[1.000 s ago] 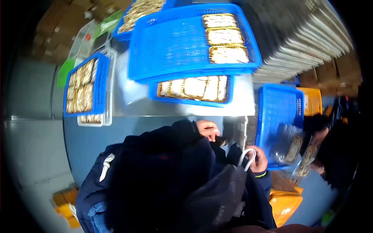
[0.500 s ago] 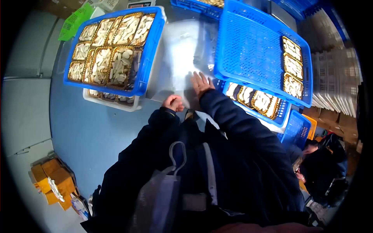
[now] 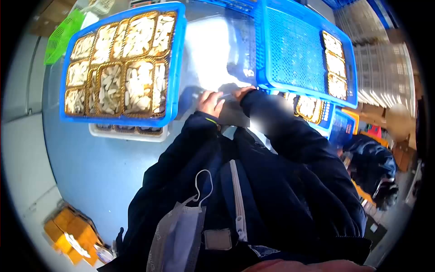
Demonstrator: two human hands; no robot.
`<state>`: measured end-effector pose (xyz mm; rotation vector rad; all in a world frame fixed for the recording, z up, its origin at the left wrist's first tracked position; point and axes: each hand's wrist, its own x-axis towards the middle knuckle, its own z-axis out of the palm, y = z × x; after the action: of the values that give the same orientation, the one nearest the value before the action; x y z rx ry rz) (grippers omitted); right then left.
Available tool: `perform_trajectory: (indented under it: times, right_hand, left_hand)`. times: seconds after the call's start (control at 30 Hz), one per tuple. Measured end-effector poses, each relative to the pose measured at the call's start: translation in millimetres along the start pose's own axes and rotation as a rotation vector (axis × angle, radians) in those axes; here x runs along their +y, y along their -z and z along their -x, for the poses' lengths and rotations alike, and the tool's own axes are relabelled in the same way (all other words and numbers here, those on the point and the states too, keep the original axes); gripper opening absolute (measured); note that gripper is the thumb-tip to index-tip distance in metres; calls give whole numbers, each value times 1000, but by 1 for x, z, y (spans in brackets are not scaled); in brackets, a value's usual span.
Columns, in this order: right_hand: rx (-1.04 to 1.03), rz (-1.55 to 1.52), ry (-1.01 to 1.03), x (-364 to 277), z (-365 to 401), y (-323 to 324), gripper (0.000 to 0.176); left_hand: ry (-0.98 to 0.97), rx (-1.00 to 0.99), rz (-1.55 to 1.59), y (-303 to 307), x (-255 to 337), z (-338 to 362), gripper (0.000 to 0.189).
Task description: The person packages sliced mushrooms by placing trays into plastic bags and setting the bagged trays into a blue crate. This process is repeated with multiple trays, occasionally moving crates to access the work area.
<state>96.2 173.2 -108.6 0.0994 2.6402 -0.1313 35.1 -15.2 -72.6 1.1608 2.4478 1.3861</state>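
My left hand [image 3: 210, 103] is closed at the near edge of a shiny clear plastic sheet or bag [image 3: 206, 50] lying on the table. A thin pale edge of plastic shows at its fingertips. Close by on the right is my right hand [image 3: 242, 93], partly covered by its dark sleeve; how its fingers are set is hard to make out. To the left stands a blue crate [image 3: 174, 90] filled with brown-gold trays of sliced pale mushrooms [image 3: 108, 90]. On the right a blue perforated crate [image 3: 290, 54] holds a few such trays [image 3: 335, 63] along its right side.
Under the left crate is a white crate [image 3: 97, 131] with more trays. Another blue crate [image 3: 327, 120] with trays sits below the right one. White stacked crates [image 3: 385, 77] rise at the right. A person in dark clothes [image 3: 374, 158] is at the lower right. Cardboard boxes [image 3: 74, 226] lie lower left.
My right hand, earlier spread flat on the plastic, has drawn back toward me and its fingers show less. My left hand has moved slightly up and right. The view has shifted and brightened.
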Motion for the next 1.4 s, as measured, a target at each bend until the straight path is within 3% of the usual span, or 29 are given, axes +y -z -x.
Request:
perform_trajectory:
  times: [0.1, 0.13, 0.17, 0.23, 0.3, 0.43, 0.5, 0.53, 0.6, 0.63, 0.67, 0.7, 0.73, 0.8, 0.87, 0.9, 0.93, 0.97, 1.0, 1.13, 1.23, 1.27, 1.37, 1.4]
  right_hand:
    - [-33, 8, -58, -11, 16, 35, 24]
    - [32, 8, -111, -15, 14, 33, 22]
    - [138, -63, -31, -14, 24, 39, 20]
    - [244, -116, -34, -17, 36, 48, 18]
    - [222, -223, -30, -21, 44, 57, 18]
    - [510, -218, 151, -28, 58, 61, 18]
    - [655, -231, 240, -34, 66, 68, 18]
    - [660, -243, 258, -34, 71, 74, 20]
    - [668, -274, 302, -34, 80, 91, 25]
    - [811, -360, 324, -35, 87, 101, 27]
    - [951, -446, 346, -37, 96, 116, 28]
    - [1092, -533, 368, -37, 107, 132, 30]
    - [1067, -672, 391, -34, 120, 150, 29]
    - [1006, -940, 439, -26, 145, 183, 28]
    - [904, -1368, 290, 14, 151, 197, 22]
    - [1134, -1342, 256, 50, 125, 179, 20]
    - [1075, -1899, 305, 87, 114, 170, 10]
    - [933, -2181, -75, 127, 122, 176, 7]
    - [943, -2348, -252, 165, 119, 171, 7]
    - [1176, -2481, -492, 258, 104, 138, 8]
    - [1246, -2512, -577, 281, 88, 123, 9]
    - [1266, -2516, -595, 285, 83, 120, 9]
    - [1297, -2525, -633, 289, 69, 115, 10]
    - [1312, -2526, -641, 290, 66, 114, 10]
  left_hand:
    - [-62, -173, -237, -8, 5, -23, 28]
    - [-36, -292, -342, -6, 7, -27, 28]
    - [-18, -396, -381, -4, 7, -32, 24]
    - [56, -462, -421, -5, 10, -33, 22]
    - [19, -444, -534, 6, 23, -32, 20]
    - [200, -389, -714, 23, 12, -28, 37]
    - [407, -303, -499, 30, 13, -21, 42]
    - [345, -294, -497, 28, -8, -16, 47]
    - [651, -291, 26, 48, 8, -20, 45]
    - [794, -280, 294, 57, 15, -22, 44]
    - [672, -183, 346, 66, 16, -21, 35]
    - [733, -62, 196, 74, 49, -35, 32]
    - [824, -13, 211, 86, 64, -49, 33]
    - [426, 92, -81, 108, 85, -56, 31]
    - [401, 198, -16, 120, 125, -69, 28]
    - [360, 262, 21, 121, 137, -71, 27]
    - [326, 278, 16, 118, 139, -71, 27]
    - [294, 293, 10, 115, 138, -68, 27]
    - [265, 309, 4, 111, 136, -64, 27]
    - [268, 260, 63, 86, 161, -63, 26]
    - [112, 280, 34, 79, 147, -60, 25]
    - [196, 298, 186, 77, 159, -63, 23]
    - [-9, 332, -157, 82, 131, -65, 22]
    - [101, 345, -71, 81, 126, -63, 21]
